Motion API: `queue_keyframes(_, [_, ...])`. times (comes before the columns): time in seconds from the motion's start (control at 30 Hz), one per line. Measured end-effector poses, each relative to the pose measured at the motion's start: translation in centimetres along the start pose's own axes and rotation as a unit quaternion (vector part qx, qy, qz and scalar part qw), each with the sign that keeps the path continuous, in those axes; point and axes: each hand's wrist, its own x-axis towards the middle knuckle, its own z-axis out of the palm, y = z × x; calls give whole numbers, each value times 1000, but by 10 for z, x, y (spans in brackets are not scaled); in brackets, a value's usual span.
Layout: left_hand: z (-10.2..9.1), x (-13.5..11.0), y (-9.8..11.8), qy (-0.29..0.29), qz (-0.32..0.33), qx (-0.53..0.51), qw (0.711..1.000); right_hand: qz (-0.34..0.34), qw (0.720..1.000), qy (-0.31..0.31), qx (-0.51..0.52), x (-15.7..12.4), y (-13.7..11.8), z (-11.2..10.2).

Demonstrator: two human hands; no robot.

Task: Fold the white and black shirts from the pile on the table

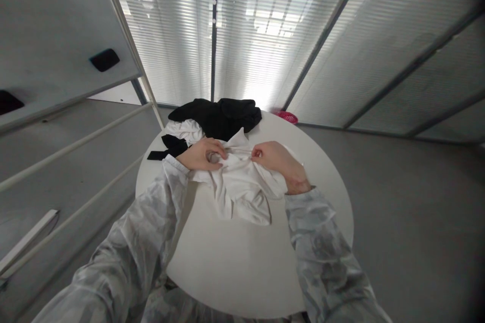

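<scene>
A crumpled white cloth garment lies on the round white table, its folds bunched between my two hands; its exact kind cannot be made out. My left hand is at its left side, thumb and fingers curved toward each other with the cloth at their tips. On the other side, my right hand pinches a fold, fingers curled in. A pointed flap of the fabric sticks up between the hands, toward the far side. The lower part spreads loosely toward me.
Dark clothing is heaped at the table's far edge, beside another white cloth and a black strip of fabric. Something pink shows beyond the far edge. A pale metal frame stands left; translucent panels rise behind.
</scene>
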Motion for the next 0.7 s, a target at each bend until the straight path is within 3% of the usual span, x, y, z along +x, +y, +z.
queue_keyframes(0.1, [4, 0, 9, -58, -6, -16, 998, 38, 999, 13, -9, 3, 14, 4])
queue_keyframes(0.2, [15, -1, 13, -99, -21, 38, 994, 54, 998, 23, -14, 3, 14, 0])
queue_keyframes(0.3, [22, 2, 14, -128, -30, 89, 987, 31, 999, 31, -22, -2, 5, -12])
queue_keyframes(0.4, [20, 5, 15, -132, -22, 65, 989, -3, 1000, 1, 10, -12, -6, -24])
queue_keyframes(0.53, [12, 1, 8, -62, -55, 4, 997, 4, 997, -61, 47, -28, -23, -30])
queue_keyframes(0.7, [10, -5, -11, 119, -169, -15, 978, -32, 994, -108, -9, -39, -48, -32])
